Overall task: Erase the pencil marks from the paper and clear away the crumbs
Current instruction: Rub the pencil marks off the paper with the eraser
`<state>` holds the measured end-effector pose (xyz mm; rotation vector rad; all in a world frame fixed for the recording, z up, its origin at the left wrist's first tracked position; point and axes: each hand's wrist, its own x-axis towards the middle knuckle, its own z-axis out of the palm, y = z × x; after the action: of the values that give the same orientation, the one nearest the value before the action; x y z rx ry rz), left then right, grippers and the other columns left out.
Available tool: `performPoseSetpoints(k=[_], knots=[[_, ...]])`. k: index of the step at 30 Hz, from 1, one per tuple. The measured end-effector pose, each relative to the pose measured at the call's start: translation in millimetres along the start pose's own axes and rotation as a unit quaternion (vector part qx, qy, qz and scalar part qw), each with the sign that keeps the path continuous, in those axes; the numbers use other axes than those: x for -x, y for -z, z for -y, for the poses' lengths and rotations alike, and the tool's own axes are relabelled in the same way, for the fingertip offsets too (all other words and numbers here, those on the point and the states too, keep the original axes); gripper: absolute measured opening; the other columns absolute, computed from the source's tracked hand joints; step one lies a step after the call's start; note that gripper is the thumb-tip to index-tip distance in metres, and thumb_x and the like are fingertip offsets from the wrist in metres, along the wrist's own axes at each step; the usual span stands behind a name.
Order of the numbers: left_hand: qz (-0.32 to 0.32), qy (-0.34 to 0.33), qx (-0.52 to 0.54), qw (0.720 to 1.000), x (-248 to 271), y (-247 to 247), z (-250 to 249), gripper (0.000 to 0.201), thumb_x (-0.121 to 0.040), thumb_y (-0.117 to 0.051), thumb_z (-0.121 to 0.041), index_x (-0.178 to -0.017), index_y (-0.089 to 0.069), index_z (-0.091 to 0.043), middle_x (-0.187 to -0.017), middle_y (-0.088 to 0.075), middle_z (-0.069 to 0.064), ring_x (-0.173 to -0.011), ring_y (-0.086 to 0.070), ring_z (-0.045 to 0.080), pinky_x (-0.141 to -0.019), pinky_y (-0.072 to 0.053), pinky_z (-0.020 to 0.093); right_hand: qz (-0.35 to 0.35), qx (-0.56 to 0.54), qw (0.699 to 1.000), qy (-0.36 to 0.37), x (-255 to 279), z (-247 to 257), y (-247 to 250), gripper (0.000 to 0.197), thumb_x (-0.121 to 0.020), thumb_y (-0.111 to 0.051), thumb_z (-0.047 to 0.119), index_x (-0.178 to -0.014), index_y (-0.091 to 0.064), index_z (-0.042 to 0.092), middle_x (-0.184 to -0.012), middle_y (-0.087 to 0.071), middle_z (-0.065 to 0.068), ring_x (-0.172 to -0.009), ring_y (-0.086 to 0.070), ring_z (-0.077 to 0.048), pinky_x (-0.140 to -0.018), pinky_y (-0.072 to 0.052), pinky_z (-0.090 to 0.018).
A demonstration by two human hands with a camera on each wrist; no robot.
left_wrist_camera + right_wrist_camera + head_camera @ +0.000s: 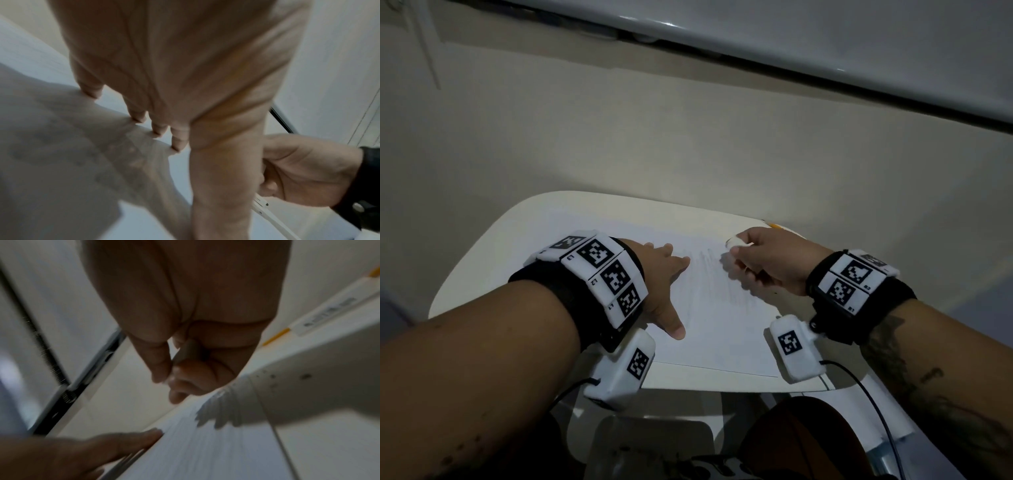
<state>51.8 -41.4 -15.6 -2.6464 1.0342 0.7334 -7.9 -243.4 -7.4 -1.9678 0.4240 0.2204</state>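
Two hands over one sheet. Left hand: fingers flat, pressing paper to table. Beyond, right hand: grip pinching eraser, pencil marks just leftward, between both hands.

Bare forearms, no sleeves. Black band round the left wrist, topped with white blocks printed in black square codes; same on the right wrist band. White camera box under each wrist (one code apiece), thin black cable trailing. Dark tattoo along the right forearm.
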Motion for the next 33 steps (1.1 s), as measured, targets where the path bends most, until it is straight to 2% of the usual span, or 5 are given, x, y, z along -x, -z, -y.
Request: performPoseSetpoints(k=[7,16,21,27,33], knots=[[-0.043,-0.004,-0.005,0.999,-6,-5,-2,0.125,-0.054,-0.068,-0.085,-0.152,-0.018,-0.027,-0.153,-0.030,0.004,-0.136,-0.038,0.029,-0.105,-0.039,0.050,0.026,0.444,0.888,0.117,6,18,-19,0.010,-0.094,-0.060,0.038,-0.098,-0.062,0.029,-0.095,-0.063,0.012,-0.091,-0.057,-0.011,-0.078,-0.044,-0.026],[-0.043,0.003,-0.021,0.999,-7,-4,-5,0.127,-0.054,-0.065,-0.086,-0.155,-0.013,-0.028,-0.146,-0.035,0.001,-0.130,-0.044,0.028,-0.100,-0.043,0.046,0.093,0.455,0.878,0.118,5,21,-22,0.019,-0.088,-0.067,0.044,-0.095,-0.070,0.026,-0.093,-0.070,0.011,-0.089,-0.064,-0.009,-0.081,-0.053,-0.028],[-0.052,-0.001,-0.023,0.998,-6,-5,-5,0.125,-0.055,-0.064,-0.086,-0.153,-0.015,-0.028,-0.140,-0.039,0.000,-0.127,-0.045,0.027,-0.099,-0.044,0.047,0.015,0.498,0.856,0.135,-10,25,-21,0.024,-0.092,-0.061,0.044,-0.102,-0.067,0.023,-0.096,-0.066,0.008,-0.092,-0.059,-0.013,-0.077,-0.043,-0.025],[-0.042,0.016,-0.021,0.999,-7,-3,-7,0.129,-0.056,-0.066,-0.085,-0.155,-0.010,-0.024,-0.157,-0.024,0.003,-0.139,-0.037,0.029,-0.108,-0.038,0.051,0.136,0.467,0.869,0.093,0,29,-22,0.019,-0.086,-0.070,0.046,-0.092,-0.071,0.028,-0.082,-0.070,0.010,-0.074,-0.062,-0.005,-0.068,-0.048,-0.021],[-0.052,0.005,-0.024,0.998,-5,-3,-7,0.129,-0.057,-0.066,-0.084,-0.156,-0.009,-0.023,-0.151,-0.030,0.000,-0.135,-0.040,0.028,-0.105,-0.041,0.047,0.022,0.499,0.856,0.134,-20,33,-27,0.022,-0.090,-0.063,0.046,-0.093,-0.065,0.025,-0.081,-0.059,0.014,-0.080,-0.056,-0.009,-0.060,-0.037,-0.019]])
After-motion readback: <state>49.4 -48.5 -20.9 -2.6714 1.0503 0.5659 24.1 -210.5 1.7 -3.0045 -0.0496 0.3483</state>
